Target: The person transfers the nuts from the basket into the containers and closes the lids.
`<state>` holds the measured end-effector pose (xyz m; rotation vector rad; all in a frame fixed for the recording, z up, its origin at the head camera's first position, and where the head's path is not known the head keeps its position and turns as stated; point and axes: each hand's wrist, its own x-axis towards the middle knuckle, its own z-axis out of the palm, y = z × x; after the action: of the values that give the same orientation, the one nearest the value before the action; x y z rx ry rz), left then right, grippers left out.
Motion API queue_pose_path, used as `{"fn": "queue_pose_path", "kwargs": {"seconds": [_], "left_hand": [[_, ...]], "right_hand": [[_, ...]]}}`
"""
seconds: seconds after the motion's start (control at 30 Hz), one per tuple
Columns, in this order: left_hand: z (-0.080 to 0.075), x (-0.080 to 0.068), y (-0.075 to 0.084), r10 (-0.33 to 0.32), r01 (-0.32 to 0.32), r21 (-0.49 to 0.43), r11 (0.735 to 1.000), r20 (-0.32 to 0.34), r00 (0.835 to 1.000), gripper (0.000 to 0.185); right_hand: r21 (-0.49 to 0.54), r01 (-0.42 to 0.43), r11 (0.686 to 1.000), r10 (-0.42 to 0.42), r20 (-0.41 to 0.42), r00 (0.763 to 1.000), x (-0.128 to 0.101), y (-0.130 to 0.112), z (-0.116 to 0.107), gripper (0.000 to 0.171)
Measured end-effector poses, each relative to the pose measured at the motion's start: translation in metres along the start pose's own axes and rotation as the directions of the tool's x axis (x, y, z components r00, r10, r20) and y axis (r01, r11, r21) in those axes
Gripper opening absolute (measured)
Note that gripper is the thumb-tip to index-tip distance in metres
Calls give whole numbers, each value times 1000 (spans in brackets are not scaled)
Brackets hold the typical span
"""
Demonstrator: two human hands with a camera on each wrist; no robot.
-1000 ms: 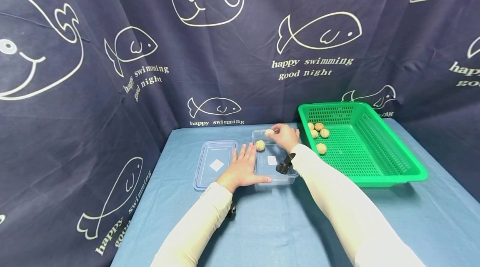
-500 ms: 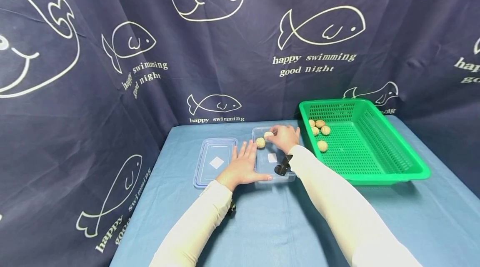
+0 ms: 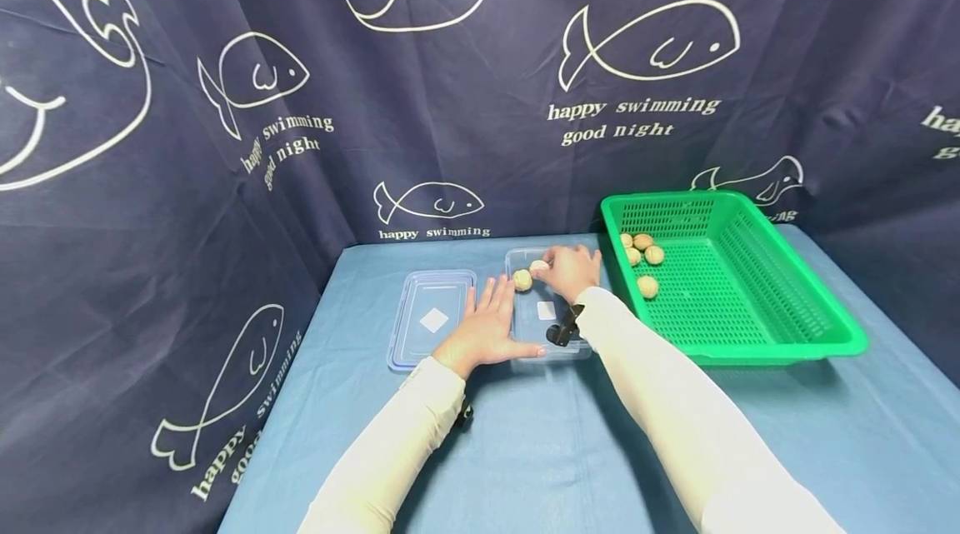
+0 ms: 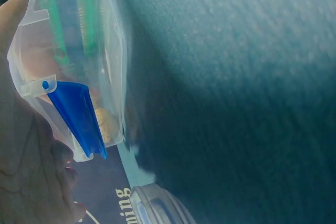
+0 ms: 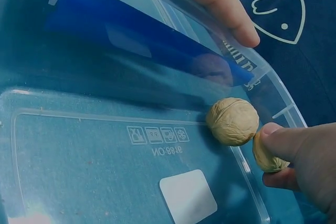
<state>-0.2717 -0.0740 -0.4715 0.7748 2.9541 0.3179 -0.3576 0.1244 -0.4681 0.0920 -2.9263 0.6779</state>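
My right hand (image 3: 573,271) pinches a walnut (image 5: 269,156) between thumb and fingertip inside the far end of a clear plastic box (image 3: 528,324). Right beside it on the box floor sits another walnut (image 5: 233,121), the two side by side in the right wrist view. My left hand (image 3: 486,332) rests along the box's left side with fingers straight and thumb stretched over the near rim. A blue clip flap (image 4: 79,119) hangs along that side of the box. The left fingertips show over the rim in the right wrist view.
To the left lies a clear lid (image 3: 408,346) with a blue-tinted edge. A green basket (image 3: 705,292) stands to the right, with several walnuts (image 3: 647,286) at its left side. Behind the blue-covered table hangs a dark curtain (image 3: 450,126) with fish drawings.
My right hand has lowered its walnut closer to the other walnut. My left hand keeps its place on the box. The head view has tilted slightly, shifting the scene upward.
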Motion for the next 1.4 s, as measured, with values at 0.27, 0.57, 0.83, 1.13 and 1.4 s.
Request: {"fn": "queue_pose_path", "kwargs": {"seconds": [0.27, 0.57, 0.83, 1.13, 1.4], "left_hand": [[-5, -2, 2, 5, -5, 10, 1000, 0, 1000, 130], [-6, -2, 2, 12, -12, 4, 1000, -5, 1000, 129], [-8, -3, 2, 8, -8, 7, 1000, -2, 1000, 129], [-3, -1, 3, 0, 0, 4, 1000, 9, 1000, 131], [-4, -1, 3, -6, 6, -8, 1000, 16, 1000, 132]], "right_hand": [[-62, 20, 998, -21, -21, 1000, -1, -3, -1, 38], [-136, 16, 991, -19, -17, 1000, 1, -2, 3, 35], [-154, 23, 988, -24, -3, 1000, 3, -2, 4, 33], [-51, -19, 999, 22, 73, 997, 1, -5, -29, 38], [196, 8, 981, -12, 19, 1000, 0, -11, -94, 38]]}}
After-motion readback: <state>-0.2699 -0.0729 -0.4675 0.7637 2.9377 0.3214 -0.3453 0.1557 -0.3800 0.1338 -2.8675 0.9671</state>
